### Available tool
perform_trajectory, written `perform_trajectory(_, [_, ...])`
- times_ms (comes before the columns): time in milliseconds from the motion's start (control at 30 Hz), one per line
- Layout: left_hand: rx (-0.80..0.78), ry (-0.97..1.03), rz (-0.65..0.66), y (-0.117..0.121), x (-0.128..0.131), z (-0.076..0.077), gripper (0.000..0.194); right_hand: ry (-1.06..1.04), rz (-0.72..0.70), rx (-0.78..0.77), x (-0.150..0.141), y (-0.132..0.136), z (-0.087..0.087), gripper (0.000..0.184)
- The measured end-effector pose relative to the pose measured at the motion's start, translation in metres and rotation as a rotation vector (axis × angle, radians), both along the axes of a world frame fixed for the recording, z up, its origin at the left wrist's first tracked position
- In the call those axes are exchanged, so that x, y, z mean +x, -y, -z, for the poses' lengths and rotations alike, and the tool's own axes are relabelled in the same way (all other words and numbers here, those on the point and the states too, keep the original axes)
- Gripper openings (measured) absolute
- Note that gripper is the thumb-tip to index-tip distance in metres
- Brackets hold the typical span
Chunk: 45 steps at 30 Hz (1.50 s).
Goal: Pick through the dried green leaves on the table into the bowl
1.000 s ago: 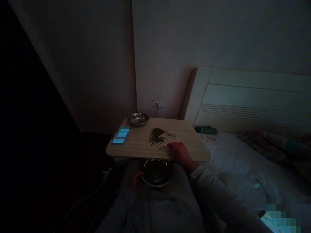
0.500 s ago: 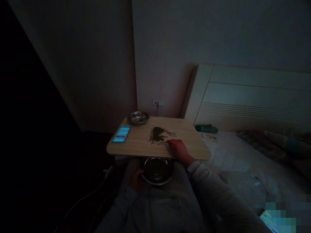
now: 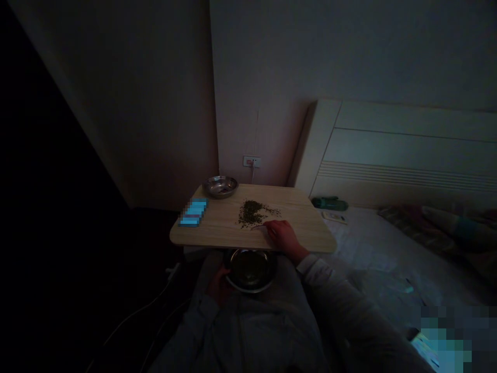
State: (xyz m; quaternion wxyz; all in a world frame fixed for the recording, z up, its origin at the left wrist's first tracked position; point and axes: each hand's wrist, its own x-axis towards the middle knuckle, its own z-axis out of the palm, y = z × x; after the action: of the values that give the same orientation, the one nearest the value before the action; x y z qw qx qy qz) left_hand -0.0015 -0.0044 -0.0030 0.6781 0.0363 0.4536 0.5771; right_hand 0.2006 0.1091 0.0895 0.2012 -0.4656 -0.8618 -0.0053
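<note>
Small dark green grains, like beans (image 3: pixel 251 211), lie in a loose pile on the wooden tabletop (image 3: pixel 217 228), with some scattered to the right. My right hand (image 3: pixel 282 235) is closed around a thin, slightly curved utensil (image 3: pixel 258 227), whose tip rests close to the near edge of the pile. Its exact kind is hard to make out in the dim light. In my lap, below the table's front edge, sits a metal bowl (image 3: pixel 252 288) with dark contents I cannot identify. My left hand (image 3: pixel 220 282) grips its left rim; most of those fingers are in shadow.
A second metal bowl (image 3: pixel 220 187) stands at the table's back left corner, with a lit phone (image 3: pixel 193 213) in front of it. On the bed at right lie a green bottle (image 3: pixel 330 203) and a pale flat object (image 3: pixel 334 217). A cable (image 3: pixel 134 313) runs along the floor at left.
The view has shifted slightly. My right hand and the utensil have barely moved along the near edge of the pile. My left hand still grips the lap bowl.
</note>
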Motion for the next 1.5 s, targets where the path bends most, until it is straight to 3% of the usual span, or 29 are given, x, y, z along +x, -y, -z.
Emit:
perform_trajectory(367, [0.006, 0.001, 0.02, 0.0, -0.001, 0.0, 0.018, -0.008, 0.058, 0.035, -0.008, -0.019, 0.004, 0.028])
perform_trajectory(633, [-0.014, 0.006, -0.006, 0.0, 0.001, -0.005, 0.018, 0.012, 0.002, 0.022, -0.014, -0.006, -0.005, 0.03])
perform_trajectory(1200, [-0.027, 0.013, 0.007, -0.002, -0.001, 0.0, 0.028, 0.014, -0.007, 0.006, -0.025, -0.006, 0.003, 0.032])
perform_trajectory(1500, [0.006, -0.006, 0.005, 0.001, -0.001, 0.002, 0.021, 0.011, -0.057, -0.073, -0.015, 0.013, 0.0, 0.033])
